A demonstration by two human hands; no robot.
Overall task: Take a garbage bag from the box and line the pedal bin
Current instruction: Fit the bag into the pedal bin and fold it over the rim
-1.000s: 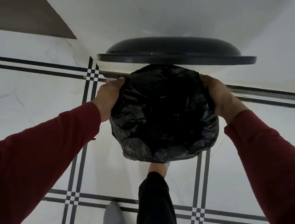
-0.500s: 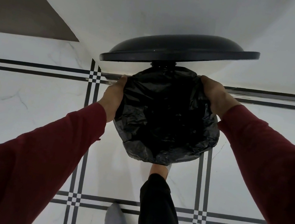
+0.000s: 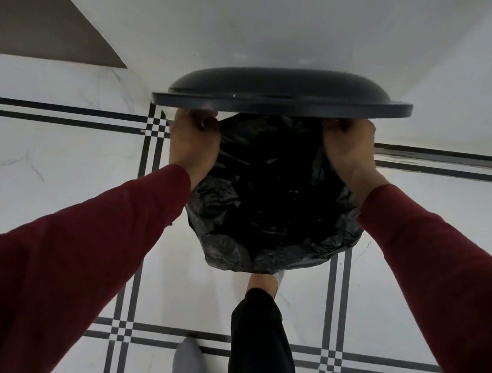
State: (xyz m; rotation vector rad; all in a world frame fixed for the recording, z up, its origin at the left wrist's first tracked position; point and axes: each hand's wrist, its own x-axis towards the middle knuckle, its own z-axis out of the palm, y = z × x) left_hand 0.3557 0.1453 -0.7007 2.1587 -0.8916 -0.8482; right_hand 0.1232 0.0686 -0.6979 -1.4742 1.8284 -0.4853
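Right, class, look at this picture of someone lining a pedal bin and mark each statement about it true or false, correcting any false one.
1. The bin lid is raised above the bag. True.
2. The garbage bag is white. False: it is black.
3. Both hands grip the bag's edge at the far side, near the lid. True: the left hand and the right hand hold it there.
4. The sleeves are blue. False: they are dark red.
5. The floor is plain wood. False: it is pale marbled tile with black lines.
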